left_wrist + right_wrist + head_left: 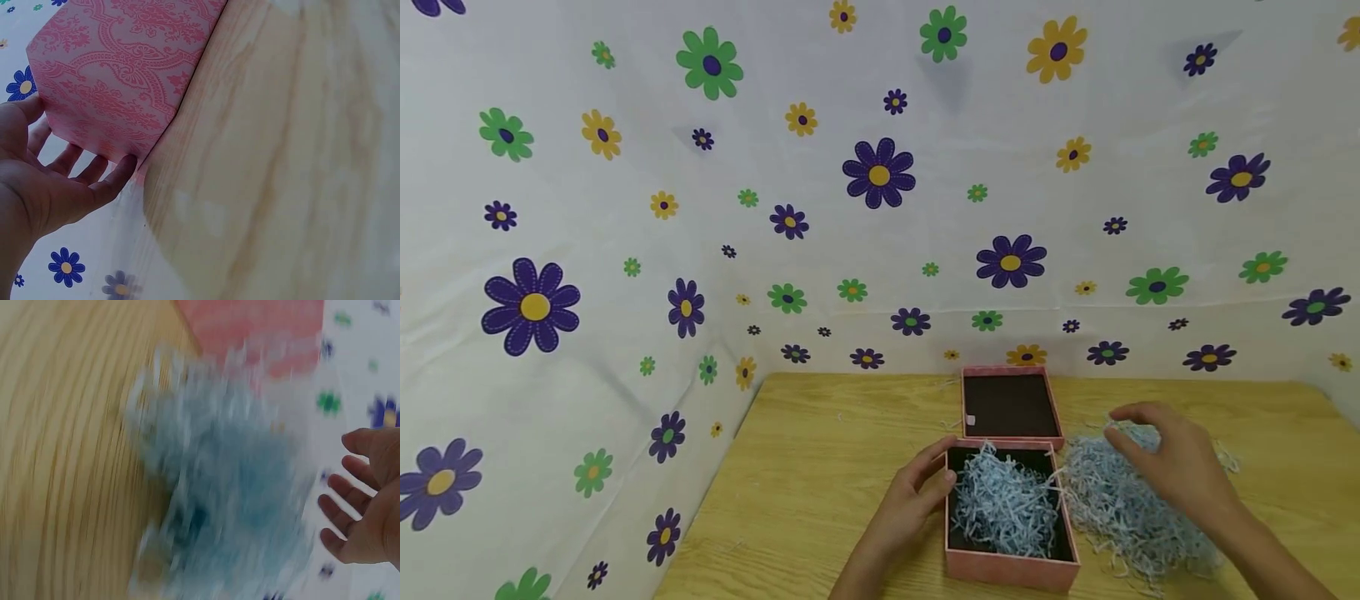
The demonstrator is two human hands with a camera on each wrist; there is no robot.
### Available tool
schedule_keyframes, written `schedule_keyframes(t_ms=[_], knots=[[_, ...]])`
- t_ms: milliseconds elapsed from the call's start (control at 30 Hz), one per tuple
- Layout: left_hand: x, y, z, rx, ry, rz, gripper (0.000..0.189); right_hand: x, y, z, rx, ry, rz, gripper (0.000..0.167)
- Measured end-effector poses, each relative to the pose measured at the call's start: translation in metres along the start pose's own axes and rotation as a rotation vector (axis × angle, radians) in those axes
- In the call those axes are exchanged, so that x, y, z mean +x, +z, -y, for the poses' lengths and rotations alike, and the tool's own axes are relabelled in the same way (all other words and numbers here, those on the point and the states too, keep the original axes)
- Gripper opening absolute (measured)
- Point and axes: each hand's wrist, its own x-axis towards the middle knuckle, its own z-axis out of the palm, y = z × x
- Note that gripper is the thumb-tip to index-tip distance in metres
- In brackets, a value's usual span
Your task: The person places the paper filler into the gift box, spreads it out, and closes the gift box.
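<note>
A pink patterned box [1011, 568] with a dark lining stands on the table, holding a nest of light blue shredded paper [1006, 504]. My left hand [910, 498] rests at the box's left side, thumb by the rim. In the left wrist view its spread fingertips touch the outer wall of the box [125, 69]. To the right of the box lies a larger heap of the same shredded paper [1120, 500]. My right hand [1187, 467] hovers over this heap, thumb and forefinger apart, holding nothing. The right wrist view shows its fingers [337, 515] loosely bent beside the blurred paper.
Directly behind the box lies its pink lid [1011, 404], dark inside facing up, with a small white tag. Stray paper strips lie on the wooden table [805, 483]. A white cloth printed with flowers [880, 275] hangs along the back and left.
</note>
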Motion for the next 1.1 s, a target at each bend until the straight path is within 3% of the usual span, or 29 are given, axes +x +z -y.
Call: schedule_keyframes(t_ms=[167,367,467,567,700,900,1100], knots=[[-0.005,-0.004,0.000,0.007,-0.032,-0.029,0.047,0.000,-0.022,-0.069,-0.013,0.154,0.100,0.057],[-0.010,-0.008,0.001,0.009,-0.018,-0.039,0.047,-0.007,-0.023,-0.106,0.009,0.178,0.256,0.077],[-0.008,-0.007,0.002,0.004,-0.020,-0.032,0.047,-0.010,-0.016,-0.110,-0.003,0.113,0.244,0.069],[-0.005,-0.005,0.002,0.013,-0.025,-0.033,0.046,-0.012,-0.010,-0.110,-0.021,0.060,0.208,0.050],[-0.003,-0.001,0.001,0.021,-0.033,-0.032,0.047,-0.013,-0.009,-0.110,-0.048,0.079,0.179,0.029],[0.001,0.002,0.001,-0.003,-0.021,-0.005,0.048,-0.017,-0.020,-0.106,-0.053,0.118,0.056,0.023],[0.001,0.001,0.000,-0.004,-0.015,-0.005,0.047,-0.006,-0.043,-0.082,-0.072,0.133,-0.061,0.028]])
